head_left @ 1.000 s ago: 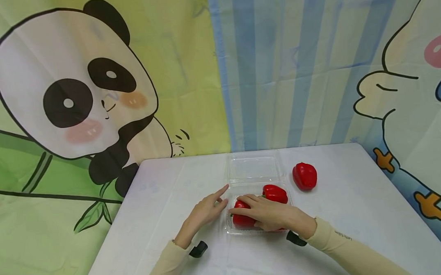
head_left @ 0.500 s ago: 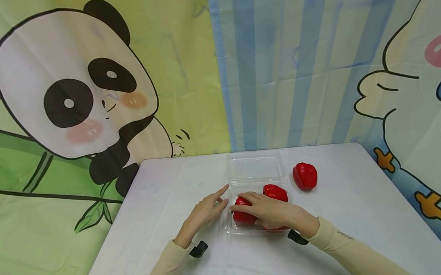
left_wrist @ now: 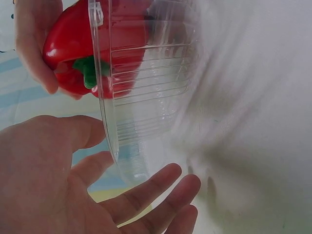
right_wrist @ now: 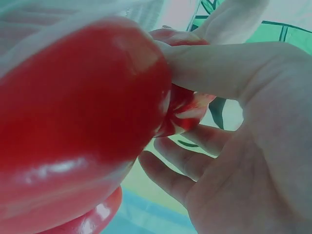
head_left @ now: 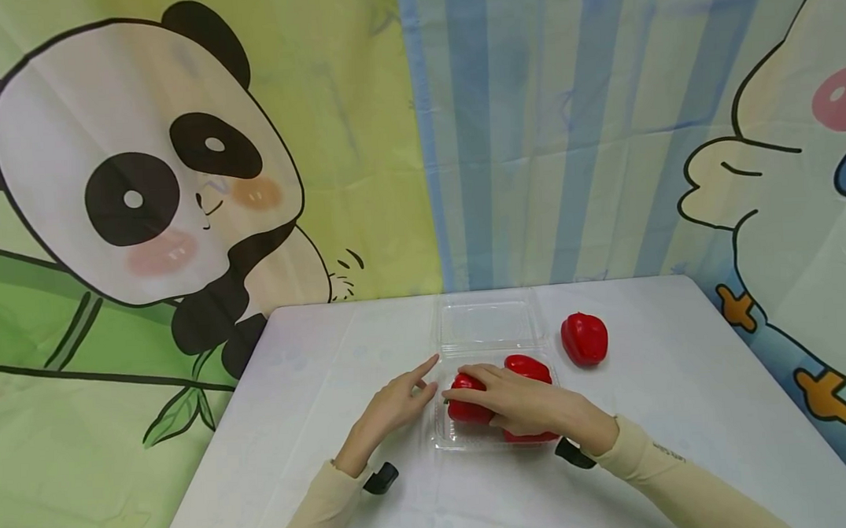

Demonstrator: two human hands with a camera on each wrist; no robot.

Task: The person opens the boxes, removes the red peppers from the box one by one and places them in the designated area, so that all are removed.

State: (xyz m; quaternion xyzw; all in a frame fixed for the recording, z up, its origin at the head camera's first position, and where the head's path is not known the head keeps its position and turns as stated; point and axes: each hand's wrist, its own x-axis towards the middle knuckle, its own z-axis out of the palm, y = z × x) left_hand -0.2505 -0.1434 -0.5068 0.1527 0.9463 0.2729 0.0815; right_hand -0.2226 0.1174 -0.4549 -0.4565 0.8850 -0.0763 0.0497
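A clear plastic clamshell box [head_left: 448, 442] lies with its lid folded back, and several red bell peppers sit in it. My right hand [head_left: 531, 405] grips the left bell pepper [head_left: 466, 410] from above, fingers over its far side and thumb on the near side. Its green stem [left_wrist: 87, 70] points left, toward my left hand. Behind that hand shows the far right bell pepper [head_left: 530, 367]; the near right one [head_left: 530, 436] is mostly hidden under the palm. My left hand [head_left: 394, 403] touches the box's left rim with thumb and index fingertip, other fingers loosely extended.
One more red bell pepper [head_left: 585, 339] stands on the white table [head_left: 643, 428], right of the box. The open lid [head_left: 488, 324] lies toward the table's back edge. Behind hangs a printed cloth [head_left: 361, 141] with cartoon animals.
My right hand has shifted slightly away and to the right, carrying the gripped bell pepper a little with it. More of the near right pepper shows. The left hand has stayed still.
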